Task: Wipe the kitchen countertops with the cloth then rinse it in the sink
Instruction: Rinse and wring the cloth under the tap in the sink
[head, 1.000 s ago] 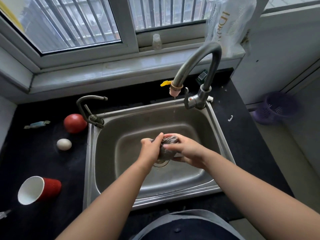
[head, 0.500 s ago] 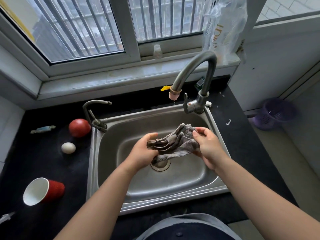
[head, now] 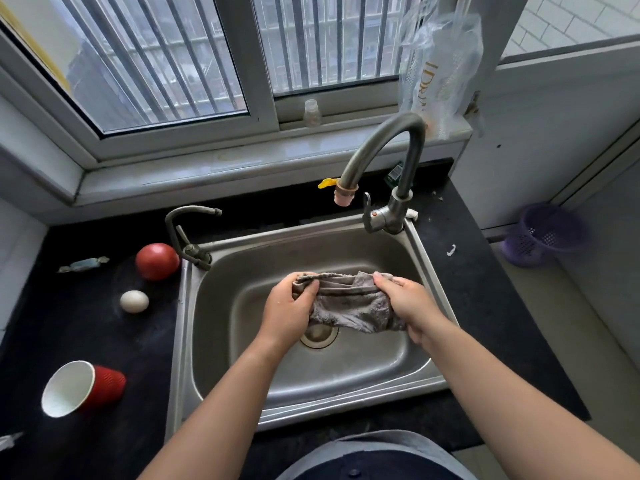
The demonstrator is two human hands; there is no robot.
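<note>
A wet grey cloth (head: 349,306) is stretched between both hands over the steel sink (head: 363,372), above the drain (head: 320,336). My left hand (head: 287,310) grips its left end and my right hand (head: 408,303) grips its right end. The cloth hangs spread out below my fingers. The tall curved tap (head: 384,157) stands at the sink's back right corner, its pink nozzle (head: 343,196) behind the cloth. No water stream is visible. Black countertop (head: 79,327) surrounds the sink.
On the left counter lie a red ball-like fruit (head: 156,260), a white egg (head: 134,301), a tipped red paper cup (head: 81,388) and a wrapped sweet (head: 83,264). A smaller tap (head: 187,233) stands at the sink's left corner. A purple basket (head: 543,233) sits on the floor right.
The cloth was bunched tight between both hands; my hands have drawn apart and it is now spread out wide between them. A thin trickle from the tap has stopped.
</note>
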